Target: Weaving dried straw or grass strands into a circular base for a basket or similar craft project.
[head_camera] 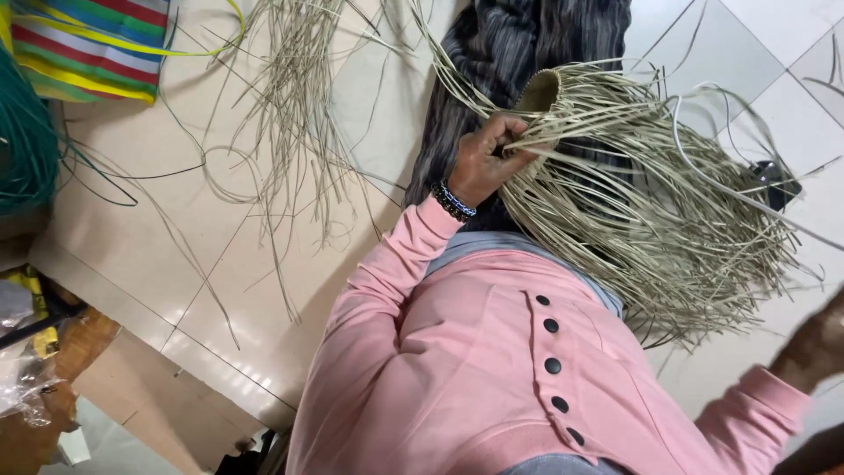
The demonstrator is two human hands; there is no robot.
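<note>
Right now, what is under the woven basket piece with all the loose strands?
Under the woven basket piece lies a dark striped cloth and pale floor tiles. The left hand grips its rim. The strands hide most of a small black object on the floor.

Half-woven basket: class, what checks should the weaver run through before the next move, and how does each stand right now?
1. Left hand has a firm grip on the half-woven basket: ok, fingers closed at its woven edge.
2. Right hand is free: cannot tell, blurred at the frame edge.
3. Loose strands are untangled: not ok, they fan out and cross.
4. Spare strands lie nearby on the floor: ok.
</note>
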